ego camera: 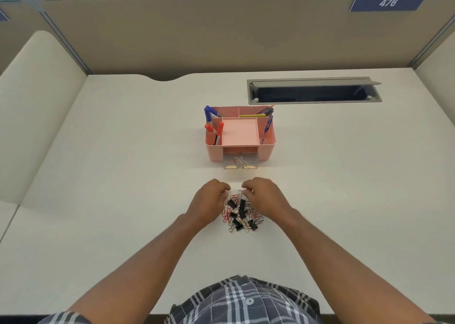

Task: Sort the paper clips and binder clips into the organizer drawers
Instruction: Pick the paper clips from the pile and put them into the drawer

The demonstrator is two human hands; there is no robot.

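Observation:
A mixed pile of coloured paper clips and black binder clips (240,213) lies on the white desk in front of me. My left hand (209,199) sits at the pile's left edge with fingers curled. My right hand (262,195) is at the pile's far right edge; its fingertips seem to pinch a thin paper clip, though the clip is too small to make out clearly. Beyond the pile stands a pink desk organizer (240,133). Its clear lower drawer (240,163) is pulled out toward me and holds a few paper clips.
Blue and red markers (213,124), pens and a pencil stand in the organizer's top compartments. A grey cable tray (314,91) with its lid up is set into the desk at the back right. Beige partition walls close off the back and sides.

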